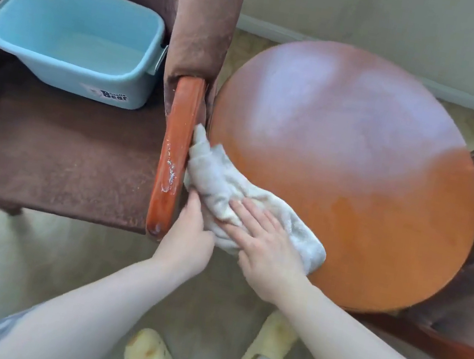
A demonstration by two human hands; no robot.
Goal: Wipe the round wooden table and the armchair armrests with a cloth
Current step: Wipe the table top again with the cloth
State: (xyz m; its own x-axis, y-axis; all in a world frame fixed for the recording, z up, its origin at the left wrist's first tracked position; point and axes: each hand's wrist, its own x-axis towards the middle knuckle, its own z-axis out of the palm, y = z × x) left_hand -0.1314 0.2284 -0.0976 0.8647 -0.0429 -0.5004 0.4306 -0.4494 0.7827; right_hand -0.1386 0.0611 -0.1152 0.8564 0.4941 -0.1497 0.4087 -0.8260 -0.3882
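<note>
The pale cloth lies bunched along the near-left edge of the round wooden tabletop, its far end pushed up into the narrow gap between the tabletop's left edge and the polished wooden armrest of the brown armchair. The right hand lies flat on the cloth, fingers spread and unclenched, pressing it down instead of gripping it; the left hand has its grip closed on the cloth's near-left end, between armrest and tabletop. The step in hand looks like wiping the tabletop's rim beside the armrest, or shifting over to the armrest itself. To do it well, the person would best gather the loose length into a firmer pad so that it does not trail off the edge, keep the flat palm pressing evenly, and follow the curve of the rim in overlapping strokes. The far half of the tabletop shows a pale sheen, which may be glare or film; it cannot be told which, so it deserves another pass. The armrest carries white specks and a streak along its near part, so it appears unfinished and wants firm strokes along its length. A light blue tub on the armchair's seat seems to hold water for rinsing.
</note>
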